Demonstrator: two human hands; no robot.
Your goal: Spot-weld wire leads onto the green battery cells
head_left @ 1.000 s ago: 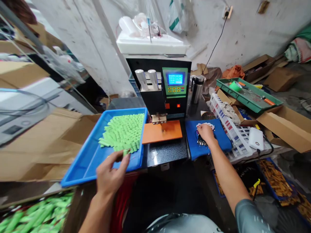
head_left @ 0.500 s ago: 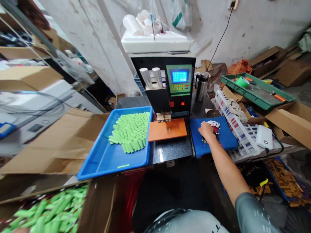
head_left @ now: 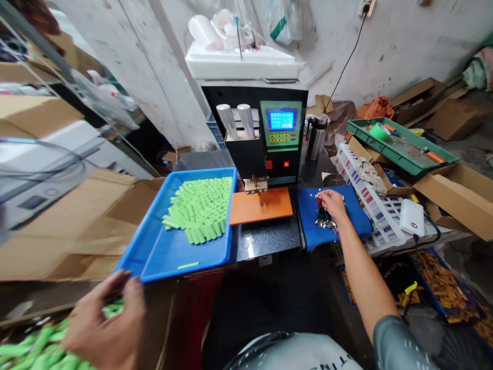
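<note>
My right hand (head_left: 334,204) is over a blue cloth pad (head_left: 356,216), its fingers pinched on a thin lead wire at the bundle's upper end. The bundle of lead wires (head_left: 326,221), with small white connectors, red and black strands and shiny metal ends, lies under and beside the fingers. My left hand (head_left: 110,318) is slightly blurred, thumb and fingers apart, above a carton of green-wrapped battery cells (head_left: 42,341). Its fingertips are close to the near left corner of a blue tray (head_left: 154,262); whether they touch is unclear. Rows of green battery cells (head_left: 202,205) stand in that tray.
A black spot-welding machine (head_left: 246,159) with a lit screen stands behind an orange plate (head_left: 265,205). To the right are a white plastic basket (head_left: 365,200), a white power bank (head_left: 411,217) and a green tray (head_left: 404,149). A steel flask (head_left: 316,137) stands behind.
My left hand has risen into view from the lower left, toward the tray's corner. My right hand has turned and drawn a lead wire up from the bundle. The view has shifted slightly.
</note>
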